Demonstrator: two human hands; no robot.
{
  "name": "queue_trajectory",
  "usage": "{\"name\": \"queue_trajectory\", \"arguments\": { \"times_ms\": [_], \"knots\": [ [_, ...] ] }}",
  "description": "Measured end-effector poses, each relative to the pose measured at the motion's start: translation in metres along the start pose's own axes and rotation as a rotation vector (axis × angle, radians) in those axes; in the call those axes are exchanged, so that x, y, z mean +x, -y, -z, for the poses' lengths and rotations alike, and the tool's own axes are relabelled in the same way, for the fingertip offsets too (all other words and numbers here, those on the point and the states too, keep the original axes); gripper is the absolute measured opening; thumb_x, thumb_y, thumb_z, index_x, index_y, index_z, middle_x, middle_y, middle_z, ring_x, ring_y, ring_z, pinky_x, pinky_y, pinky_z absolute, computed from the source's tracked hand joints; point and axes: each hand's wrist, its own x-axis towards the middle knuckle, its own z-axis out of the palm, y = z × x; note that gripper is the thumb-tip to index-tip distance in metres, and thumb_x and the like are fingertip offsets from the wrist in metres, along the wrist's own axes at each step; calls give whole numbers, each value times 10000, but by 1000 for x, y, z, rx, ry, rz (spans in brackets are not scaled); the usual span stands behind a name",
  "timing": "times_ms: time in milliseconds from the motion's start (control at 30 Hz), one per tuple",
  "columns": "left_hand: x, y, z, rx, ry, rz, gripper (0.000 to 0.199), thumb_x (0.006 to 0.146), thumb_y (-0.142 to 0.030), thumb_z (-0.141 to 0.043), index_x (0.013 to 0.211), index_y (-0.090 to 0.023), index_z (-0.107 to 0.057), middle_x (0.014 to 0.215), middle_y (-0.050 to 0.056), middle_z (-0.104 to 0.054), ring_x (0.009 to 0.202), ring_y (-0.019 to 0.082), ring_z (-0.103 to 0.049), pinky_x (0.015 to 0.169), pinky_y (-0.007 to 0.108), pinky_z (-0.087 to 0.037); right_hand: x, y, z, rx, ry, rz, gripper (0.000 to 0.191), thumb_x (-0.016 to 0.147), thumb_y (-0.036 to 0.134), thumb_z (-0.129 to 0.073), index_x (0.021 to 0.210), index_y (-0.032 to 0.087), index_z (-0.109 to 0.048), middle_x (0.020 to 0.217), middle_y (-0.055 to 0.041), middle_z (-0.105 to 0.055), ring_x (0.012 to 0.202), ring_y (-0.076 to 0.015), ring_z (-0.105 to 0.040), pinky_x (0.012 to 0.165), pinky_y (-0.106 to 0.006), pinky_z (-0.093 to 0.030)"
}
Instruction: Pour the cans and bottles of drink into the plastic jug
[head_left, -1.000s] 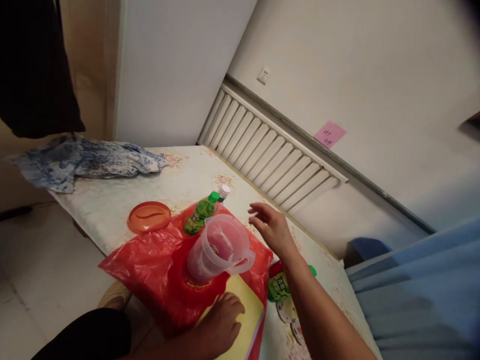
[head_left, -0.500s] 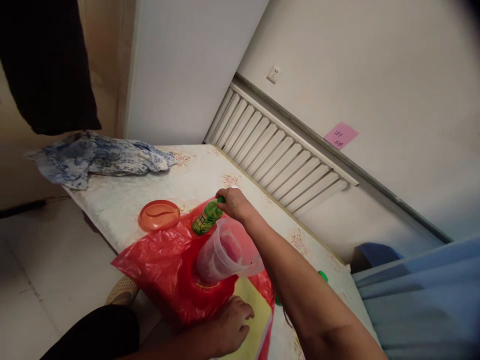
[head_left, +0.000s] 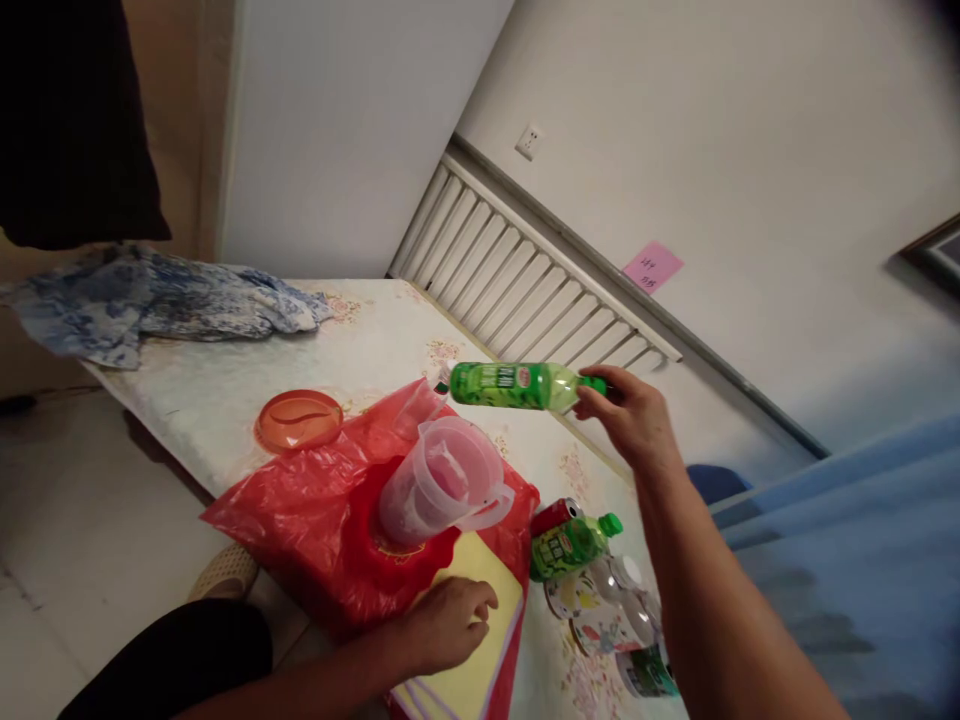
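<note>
Over the flowered table [head_left: 375, 345] is a green-capped, green-labelled bottle [head_left: 499, 386].

Lighting: dim, soft, direction unclear. Highlights: glossy streaks on red plastic [head_left: 281, 505]. Shadows: soft-edged, beside wall frame [head_left: 939, 252]; dark garment [head_left: 71, 120] almost detail-less. Optics: wide-angle, strongly tilted; upper-right corner blackened. Focus: blue curtain [head_left: 847, 560] soft, smeared.

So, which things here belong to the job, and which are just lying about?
Seemingly part of it:
green bottle, cap end in the right hand's grip
perhaps the similar bottle beside the red can

Apparently just lying about:
blue-and-white cloth
orange lid
yellow paper, though the left hand is over it
</note>
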Motion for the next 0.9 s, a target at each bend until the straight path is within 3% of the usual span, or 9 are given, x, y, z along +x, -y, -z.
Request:
{"name": "queue_trajectory", "arguments": {
  "times_ms": [167, 267, 333, 433, 567, 700, 800, 900],
  "knots": [
    [7, 0, -10, -191, -12, 64, 517, 761, -197, -558, 1278, -215, -549, 1099, 65, -692, 928, 183, -651, 851, 310, -524, -51, -25, 73, -242, -103, -109, 418, 738, 486, -701, 1019, 177, -725, 608, -33, -705, 590, -221, -714, 635, -352, -578],
    [8, -2, -11, -309, -6, 81, 740, 764, -249, -602, 1455, -213, -340, 1348, 143, -563, 1147, 233, -588, 977, 390, -493, -83, -39, 96, -323, -24, -139, 387, 732, 483, -694, 992, 198, -733, 625, -40, -710, 574, -230, -705, 606, -354, -568],
    [7, -5, -8, -356, 11, 68, 853, 769, -289, -623, 1516, -212, -217, 1502, 182, -407, 1329, 285, -456, 1071, 464, -423, -103, -45, 104, -369, 71, -155, 346, 741, 467, -687, 969, 212, -742, 617, -33, -703, 547, -220, -683, 580, -342, -553],
    [4, -10, -1, -336, 31, 43, 950, 750, -330, -666, 1543, -212, -156, 1602, 182, -236, 1459, 334, -257, 1175, 546, -259, -130, -47, 103, -402, 256, -182, 289, 768, 430, -672, 955, 224, -749, 627, -26, -699, 524, -201, -647, 540, -314, -520],
    [2, -15, 6, -305, 43, 8, 1001, 718, -411, -727, 1543, -238, -188, 1610, 142, -242, 1478, 352, -199, 1210, 551, -164, -153, -38, 85, -328, 458, -192, 193, 813, 326, -640, 951, 242, -746, 711, -18, -715, 557, -175, -623, 538, -276, -488],
    [1, -22, 12, -351, 95, -63, 985, 634, -399, -793, 1484, -230, -326, 1536, 128, -388, 1395, 351, -359, 1170, 498, -291, -162, -23, 58, -270, 526, -146, 165, 817, 227, -636, 931, 256, -752, 778, -8, -710, 645, -164, -621, 585, -253, -465],
    [-1, -30, 16, -375, 155, -103, 806, 605, -287, -782, 1350, -239, -477, 1350, 65, -578, 1209, 300, -538, 1042, 421, -449, -162, -14, 43, -274, 569, -131, 167, 827, 212, -645, 944, 264, -752, 806, -7, -710, 691, -168, -625, 628, -256, -458],
    [-3, -36, 19, -358, 161, -106, 636, 603, -213, -747, 1210, -223, -557, 1146, 16, -669, 1016, 235, -616, 890, 330, -516, -160, -9, 35, -273, 614, -97, 147, 852, 240, -654, 954, 280, -751, 832, -7, -719, 735, -178, -633, 679, -268, -461]
  ]
}}
